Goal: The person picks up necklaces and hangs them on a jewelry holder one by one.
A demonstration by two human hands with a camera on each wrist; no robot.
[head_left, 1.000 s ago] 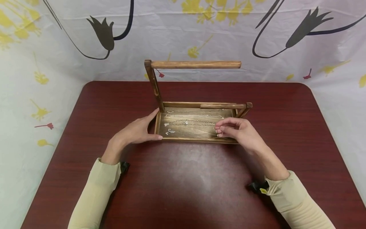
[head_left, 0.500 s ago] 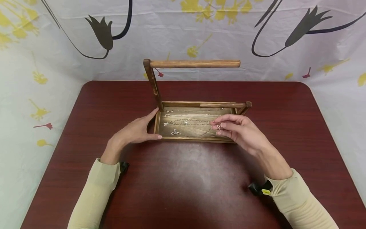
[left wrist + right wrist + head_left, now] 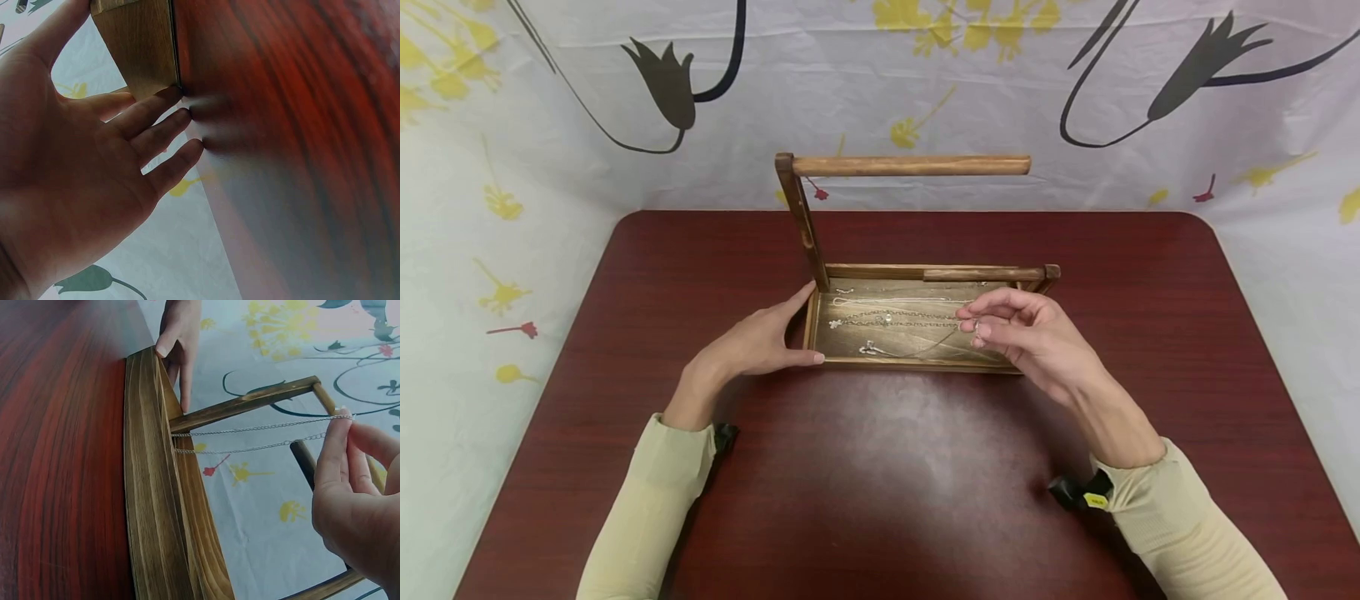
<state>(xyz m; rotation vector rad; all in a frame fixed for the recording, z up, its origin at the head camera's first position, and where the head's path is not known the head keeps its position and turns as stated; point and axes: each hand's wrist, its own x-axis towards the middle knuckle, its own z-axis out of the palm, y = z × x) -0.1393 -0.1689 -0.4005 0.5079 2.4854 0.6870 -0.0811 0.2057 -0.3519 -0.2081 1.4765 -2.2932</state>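
My right hand (image 3: 1037,342) pinches one end of a thin silver necklace (image 3: 250,430) between thumb and fingertips, above the right part of a brown wooden tray (image 3: 917,363). Its chain slants down into the tray in the right wrist view, and its small pendant (image 3: 869,347) lies near the tray's front wall. My left hand (image 3: 748,342) rests against the tray's left end, thumb at the front corner and index finger at the back one. In the left wrist view the other fingers (image 3: 169,165) are spread straight, their tips at the tabletop.
Several other necklaces lie lengthwise in the tray, among them a chain (image 3: 917,315) with a flower-shaped pendant. A tall wooden post with a crossbar (image 3: 910,167) rises at the left; a lower bar (image 3: 985,275) spans the back right. The dark red table (image 3: 880,467) meets a patterned cloth (image 3: 880,83).
My right hand has turned and lifted slightly with the necklace end. The pendant has slid right along the tray floor, and more chain hangs off the bottom. My left hand stays in place.
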